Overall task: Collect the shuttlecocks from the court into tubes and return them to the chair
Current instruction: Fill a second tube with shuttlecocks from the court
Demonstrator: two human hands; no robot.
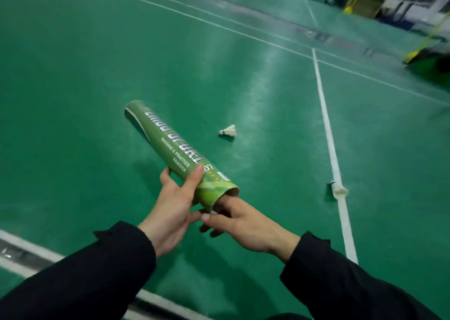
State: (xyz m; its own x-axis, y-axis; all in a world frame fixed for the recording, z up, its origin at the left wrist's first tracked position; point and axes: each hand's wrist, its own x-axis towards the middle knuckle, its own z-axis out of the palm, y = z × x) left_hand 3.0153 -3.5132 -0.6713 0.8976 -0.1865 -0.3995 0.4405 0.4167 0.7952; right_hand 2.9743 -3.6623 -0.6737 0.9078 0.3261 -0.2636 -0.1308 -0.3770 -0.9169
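Note:
My left hand (174, 205) grips a green cardboard shuttlecock tube (170, 146) near its open lower end, the tube slanting up and to the left. My right hand (241, 222) is at that open mouth with a finger reaching inside; whether it holds a shuttlecock is hidden. One white shuttlecock (228, 131) lies on the green court floor beyond the tube. A second white shuttlecock (339, 189) lies on a white court line to the right.
White court lines (326, 115) cross the green floor. A yellow and black net post base (414, 55) stands at the far right, and a box (365, 3) and a wall are at the back. More white lines run at the lower left.

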